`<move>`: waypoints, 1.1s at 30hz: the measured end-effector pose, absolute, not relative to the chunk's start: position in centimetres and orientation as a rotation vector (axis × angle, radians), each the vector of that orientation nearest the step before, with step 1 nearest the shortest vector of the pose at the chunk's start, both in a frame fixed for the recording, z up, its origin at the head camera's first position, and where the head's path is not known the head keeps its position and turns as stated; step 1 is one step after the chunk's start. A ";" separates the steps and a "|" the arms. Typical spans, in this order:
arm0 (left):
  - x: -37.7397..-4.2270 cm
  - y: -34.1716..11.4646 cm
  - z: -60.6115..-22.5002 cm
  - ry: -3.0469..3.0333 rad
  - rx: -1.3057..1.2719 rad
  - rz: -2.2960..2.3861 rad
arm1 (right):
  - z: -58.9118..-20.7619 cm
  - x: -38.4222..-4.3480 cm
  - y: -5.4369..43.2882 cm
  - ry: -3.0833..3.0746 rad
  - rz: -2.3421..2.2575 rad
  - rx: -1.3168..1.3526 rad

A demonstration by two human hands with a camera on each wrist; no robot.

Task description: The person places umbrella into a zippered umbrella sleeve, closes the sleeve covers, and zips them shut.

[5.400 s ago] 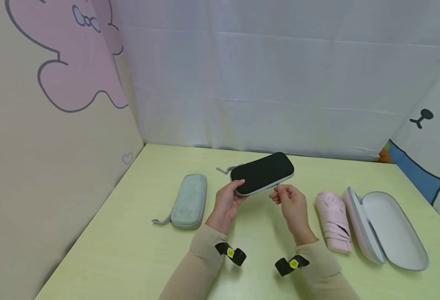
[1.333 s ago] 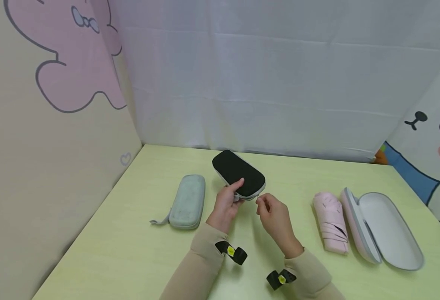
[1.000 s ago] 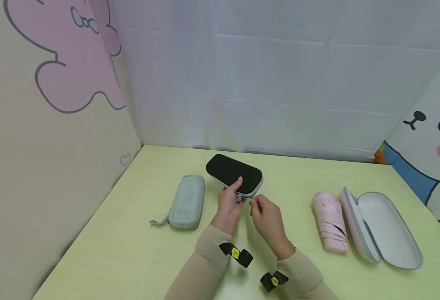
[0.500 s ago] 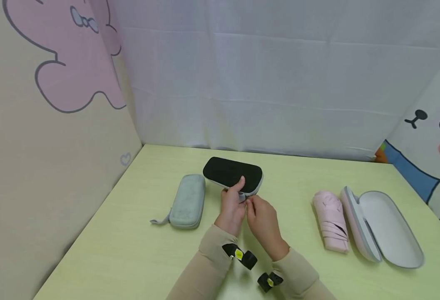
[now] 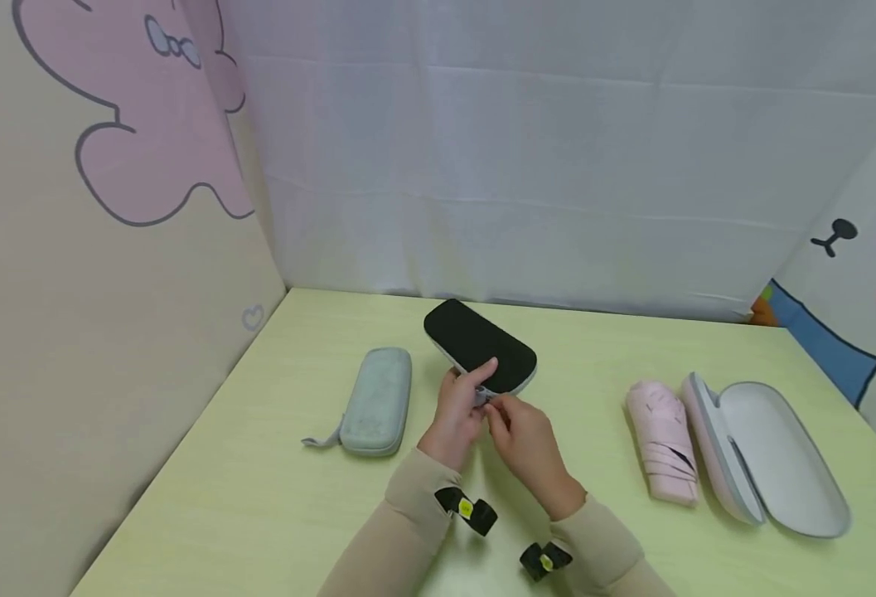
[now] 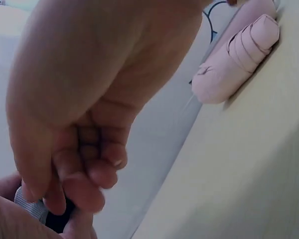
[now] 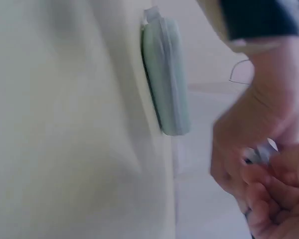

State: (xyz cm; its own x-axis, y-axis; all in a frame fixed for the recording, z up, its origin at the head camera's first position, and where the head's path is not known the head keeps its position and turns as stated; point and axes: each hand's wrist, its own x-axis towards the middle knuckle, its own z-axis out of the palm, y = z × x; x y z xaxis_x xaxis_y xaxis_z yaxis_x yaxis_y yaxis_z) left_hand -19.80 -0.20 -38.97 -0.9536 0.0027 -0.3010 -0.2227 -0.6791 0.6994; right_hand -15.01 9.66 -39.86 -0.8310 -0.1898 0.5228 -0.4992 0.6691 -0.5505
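Note:
My left hand (image 5: 462,412) grips a black zippered case (image 5: 475,338) above the table, thumb on its black face and fingers beneath. Light grey edging and a grey loop strap (image 5: 481,396) show at the near end of the case. There my right hand (image 5: 529,439) pinches the zipper pull, which its fingertips mostly hide. In the left wrist view the curled right fingers (image 6: 84,189) meet close beside the strap (image 6: 30,204). To the left lies a pale green zippered case (image 5: 376,401), closed, with its own strap.
A folded pink umbrella (image 5: 661,444) lies at the right. Touching or nearly touching it is an open pink hard case (image 5: 781,464) with a pale grey inside. A white curtain (image 5: 527,166) hangs behind the table (image 5: 258,514), and a printed wall (image 5: 109,332) borders the left.
Over these frames my right hand has gone from the case's right long edge round to its near end by the strap. The case has turned in my left hand, its far end now pointing left.

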 end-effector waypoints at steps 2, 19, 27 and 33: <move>-19.9 -1.1 -39.2 1.283 -0.357 2.633 | -39.2 -15.0 10.3 -2.533 1.114 0.533; -19.6 -4.1 -41.7 2.081 -0.171 1.871 | -41.0 -16.5 14.3 -2.798 1.485 0.035; -18.8 -4.7 -41.9 2.373 -0.033 1.565 | -41.9 -16.0 13.8 -2.856 1.379 0.081; -18.3 -5.4 -41.3 2.679 0.111 1.161 | -41.9 -15.9 13.1 -2.836 1.356 0.116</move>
